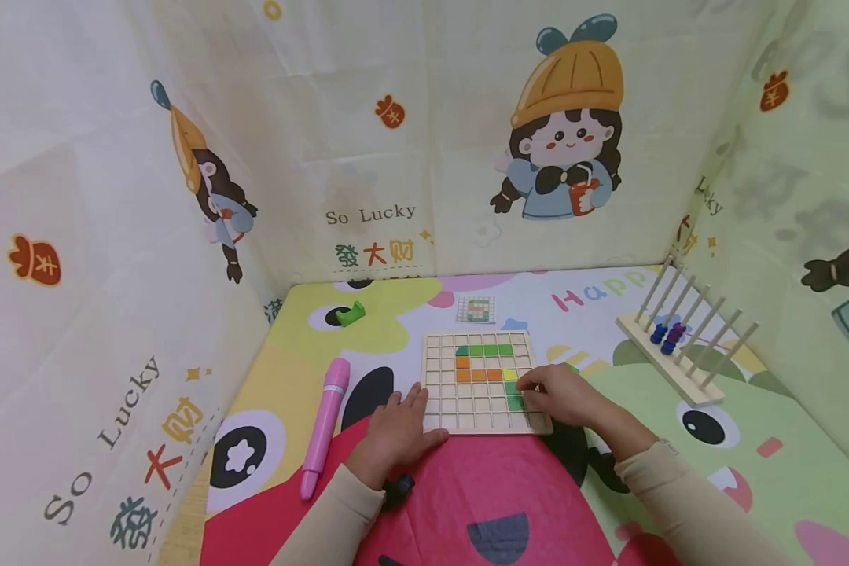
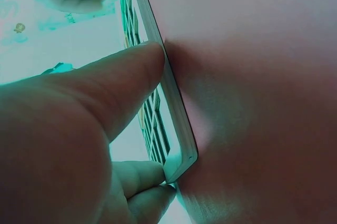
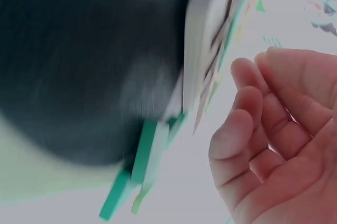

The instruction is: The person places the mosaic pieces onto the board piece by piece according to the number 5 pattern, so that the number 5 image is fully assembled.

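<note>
Wooden grid board [image 1: 479,398] between left hand [image 1: 398,428] and right hand [image 1: 567,395].

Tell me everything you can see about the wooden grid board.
The pale, squarish, wooden-looking grid board lies flat on the cartoon-printed cloth, its near corners rounded, its face divided into square cells. Green, orange and yellow pieces fill some. The left hand touches its near left corner; the right hand is over its right side, contact unclear.
</note>
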Demonstrator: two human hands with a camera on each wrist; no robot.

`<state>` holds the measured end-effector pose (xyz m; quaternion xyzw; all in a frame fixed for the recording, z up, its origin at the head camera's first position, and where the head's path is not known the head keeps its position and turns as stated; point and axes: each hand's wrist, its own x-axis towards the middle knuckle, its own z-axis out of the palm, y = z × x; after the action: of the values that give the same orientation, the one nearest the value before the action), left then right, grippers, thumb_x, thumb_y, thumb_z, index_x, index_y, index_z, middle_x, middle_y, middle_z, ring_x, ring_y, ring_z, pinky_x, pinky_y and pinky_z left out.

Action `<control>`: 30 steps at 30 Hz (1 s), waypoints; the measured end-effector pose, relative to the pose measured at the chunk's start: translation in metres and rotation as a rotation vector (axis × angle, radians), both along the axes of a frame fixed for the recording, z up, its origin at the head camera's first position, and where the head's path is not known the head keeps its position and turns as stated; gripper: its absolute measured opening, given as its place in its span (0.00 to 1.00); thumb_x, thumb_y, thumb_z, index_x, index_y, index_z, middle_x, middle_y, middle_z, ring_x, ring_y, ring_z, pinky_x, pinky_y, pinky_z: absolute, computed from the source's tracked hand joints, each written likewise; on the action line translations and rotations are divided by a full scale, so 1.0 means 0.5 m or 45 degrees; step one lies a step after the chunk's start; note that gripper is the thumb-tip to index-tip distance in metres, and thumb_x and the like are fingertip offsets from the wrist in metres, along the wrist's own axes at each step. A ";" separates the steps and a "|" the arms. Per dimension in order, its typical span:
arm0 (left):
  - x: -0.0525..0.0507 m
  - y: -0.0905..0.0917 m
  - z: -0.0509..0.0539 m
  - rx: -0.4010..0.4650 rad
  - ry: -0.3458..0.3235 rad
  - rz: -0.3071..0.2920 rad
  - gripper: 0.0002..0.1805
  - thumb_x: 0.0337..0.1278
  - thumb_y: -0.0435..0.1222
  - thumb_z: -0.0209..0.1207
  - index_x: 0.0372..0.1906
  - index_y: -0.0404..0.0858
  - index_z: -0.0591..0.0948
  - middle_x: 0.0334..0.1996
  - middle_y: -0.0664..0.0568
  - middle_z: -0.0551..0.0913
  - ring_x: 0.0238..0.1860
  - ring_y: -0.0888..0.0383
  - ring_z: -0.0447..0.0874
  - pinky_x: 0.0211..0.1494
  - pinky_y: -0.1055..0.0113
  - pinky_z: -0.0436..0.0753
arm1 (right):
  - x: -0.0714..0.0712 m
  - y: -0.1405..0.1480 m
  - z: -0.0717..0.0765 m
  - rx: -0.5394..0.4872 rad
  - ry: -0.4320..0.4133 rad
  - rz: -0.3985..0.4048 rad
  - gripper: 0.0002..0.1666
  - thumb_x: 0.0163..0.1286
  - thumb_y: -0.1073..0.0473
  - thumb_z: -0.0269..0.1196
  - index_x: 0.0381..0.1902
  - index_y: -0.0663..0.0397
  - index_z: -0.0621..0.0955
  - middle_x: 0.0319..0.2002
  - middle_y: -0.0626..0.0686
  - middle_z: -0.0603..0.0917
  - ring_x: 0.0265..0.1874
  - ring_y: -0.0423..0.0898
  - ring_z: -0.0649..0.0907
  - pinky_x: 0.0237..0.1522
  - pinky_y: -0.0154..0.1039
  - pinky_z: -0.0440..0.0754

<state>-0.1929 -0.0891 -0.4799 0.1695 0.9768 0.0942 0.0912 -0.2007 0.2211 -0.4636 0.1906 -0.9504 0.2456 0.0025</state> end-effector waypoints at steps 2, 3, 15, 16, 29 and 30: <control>0.001 0.000 0.000 -0.006 -0.001 0.001 0.49 0.60 0.61 0.65 0.79 0.38 0.66 0.79 0.44 0.65 0.75 0.36 0.65 0.72 0.39 0.72 | 0.004 0.019 0.009 -0.037 -0.007 -0.020 0.11 0.72 0.61 0.66 0.49 0.55 0.89 0.42 0.49 0.90 0.37 0.42 0.84 0.39 0.41 0.84; 0.001 0.000 0.001 -0.005 -0.004 0.001 0.49 0.60 0.61 0.65 0.79 0.38 0.66 0.79 0.44 0.66 0.75 0.36 0.65 0.72 0.39 0.72 | 0.005 0.028 0.013 -0.054 -0.010 -0.034 0.12 0.73 0.61 0.65 0.50 0.56 0.88 0.43 0.50 0.90 0.36 0.42 0.84 0.38 0.41 0.83; -0.001 0.001 0.000 -0.014 -0.021 0.012 0.50 0.59 0.61 0.65 0.79 0.39 0.65 0.79 0.44 0.64 0.75 0.36 0.64 0.72 0.38 0.72 | 0.021 0.111 0.013 -0.046 0.004 -0.249 0.12 0.74 0.61 0.62 0.49 0.61 0.87 0.43 0.57 0.89 0.40 0.53 0.87 0.41 0.50 0.86; -0.001 0.001 0.000 -0.013 -0.023 0.012 0.50 0.59 0.61 0.65 0.79 0.39 0.65 0.79 0.44 0.64 0.75 0.36 0.64 0.72 0.38 0.72 | 0.022 0.114 0.010 -0.030 -0.009 -0.251 0.12 0.73 0.61 0.63 0.48 0.62 0.87 0.41 0.57 0.89 0.39 0.52 0.86 0.40 0.49 0.85; 0.000 0.001 0.004 -0.009 -0.039 0.010 0.50 0.59 0.60 0.66 0.80 0.39 0.65 0.80 0.44 0.64 0.76 0.36 0.63 0.73 0.38 0.71 | 0.042 0.134 -0.015 0.182 -0.051 -0.128 0.11 0.58 0.61 0.72 0.40 0.59 0.89 0.35 0.52 0.88 0.36 0.51 0.85 0.42 0.55 0.85; 0.000 0.001 0.004 -0.010 -0.040 0.007 0.50 0.59 0.60 0.65 0.80 0.39 0.65 0.80 0.44 0.64 0.76 0.36 0.63 0.73 0.39 0.71 | 0.042 0.133 -0.016 0.184 -0.053 -0.140 0.11 0.58 0.60 0.73 0.39 0.59 0.89 0.35 0.52 0.88 0.36 0.50 0.85 0.42 0.55 0.85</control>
<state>-0.1928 -0.0884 -0.4777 0.1650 0.9761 0.0933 0.1067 -0.1797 0.2878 -0.4715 0.1327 -0.9746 0.1797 -0.0176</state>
